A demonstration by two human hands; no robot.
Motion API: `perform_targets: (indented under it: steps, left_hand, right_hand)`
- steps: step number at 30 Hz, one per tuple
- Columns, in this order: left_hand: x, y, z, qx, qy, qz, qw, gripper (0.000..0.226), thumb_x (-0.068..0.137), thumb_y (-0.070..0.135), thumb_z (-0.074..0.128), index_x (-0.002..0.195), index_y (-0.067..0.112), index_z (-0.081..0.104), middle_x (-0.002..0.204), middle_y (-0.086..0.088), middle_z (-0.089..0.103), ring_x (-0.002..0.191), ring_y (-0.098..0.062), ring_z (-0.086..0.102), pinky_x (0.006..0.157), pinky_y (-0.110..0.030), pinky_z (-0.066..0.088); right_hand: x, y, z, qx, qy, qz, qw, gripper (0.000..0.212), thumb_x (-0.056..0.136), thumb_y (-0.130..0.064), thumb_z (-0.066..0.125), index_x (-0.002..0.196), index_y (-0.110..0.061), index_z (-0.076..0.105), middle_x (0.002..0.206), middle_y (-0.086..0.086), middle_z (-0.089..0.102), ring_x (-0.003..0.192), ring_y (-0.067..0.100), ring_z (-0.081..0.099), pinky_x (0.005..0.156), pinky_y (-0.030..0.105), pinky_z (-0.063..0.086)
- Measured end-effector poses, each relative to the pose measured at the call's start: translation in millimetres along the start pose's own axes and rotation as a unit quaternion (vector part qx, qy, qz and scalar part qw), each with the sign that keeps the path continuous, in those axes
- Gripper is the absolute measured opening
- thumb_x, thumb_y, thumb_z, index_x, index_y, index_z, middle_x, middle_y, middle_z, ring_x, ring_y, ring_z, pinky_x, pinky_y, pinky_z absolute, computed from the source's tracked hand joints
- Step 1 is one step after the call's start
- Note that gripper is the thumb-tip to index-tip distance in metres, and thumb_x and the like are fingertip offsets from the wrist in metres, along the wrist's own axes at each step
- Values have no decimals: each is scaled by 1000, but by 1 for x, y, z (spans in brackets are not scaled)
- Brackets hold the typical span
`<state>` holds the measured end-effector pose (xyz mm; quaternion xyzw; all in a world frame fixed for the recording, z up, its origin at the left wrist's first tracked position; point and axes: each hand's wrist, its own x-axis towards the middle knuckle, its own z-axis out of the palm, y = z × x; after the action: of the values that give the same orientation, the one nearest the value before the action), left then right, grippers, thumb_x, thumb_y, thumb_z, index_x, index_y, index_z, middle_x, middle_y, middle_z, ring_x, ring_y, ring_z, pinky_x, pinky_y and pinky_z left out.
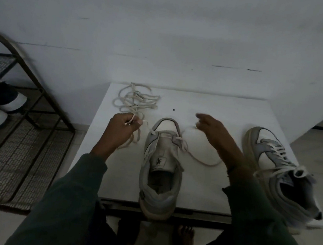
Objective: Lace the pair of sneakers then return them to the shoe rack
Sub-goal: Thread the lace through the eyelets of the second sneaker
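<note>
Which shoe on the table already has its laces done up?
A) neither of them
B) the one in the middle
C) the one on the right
C: the right sneaker has laces crossing up its front. The middle sneaker has its lace through only the holes nearest the toe, and the left hand pinches one end of it.

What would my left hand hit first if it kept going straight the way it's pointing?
Likely the tangled lace pile on the table, just beyond the left hand, which pinches a lace end; depth is hard to judge from one view.
</note>
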<state>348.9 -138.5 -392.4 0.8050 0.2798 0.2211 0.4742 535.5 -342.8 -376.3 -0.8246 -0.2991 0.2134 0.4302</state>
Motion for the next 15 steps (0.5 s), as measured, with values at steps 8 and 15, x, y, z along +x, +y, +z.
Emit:
perform_targets:
  steps: [8,15]
  left_hand:
    - [-8,1,-5,143,33,-7,989,36,98,27,49,76,1,60,84,-14,60,86,-33,58,72,-36,40]
    - [-32,68,-57,178,107,73,975,52,95,52,36,103,11,68,101,-12,68,93,-29,62,81,-41,50]
  right_hand:
    - [-40,35,44,-431,-23,54,900,28,93,-41,49,110,-19,55,116,5,55,106,25,53,93,46,41]
    - [-61,-36,-34,147,39,103,983,11,91,-12,58,83,-5,62,68,7,63,55,16,57,58,26,48]
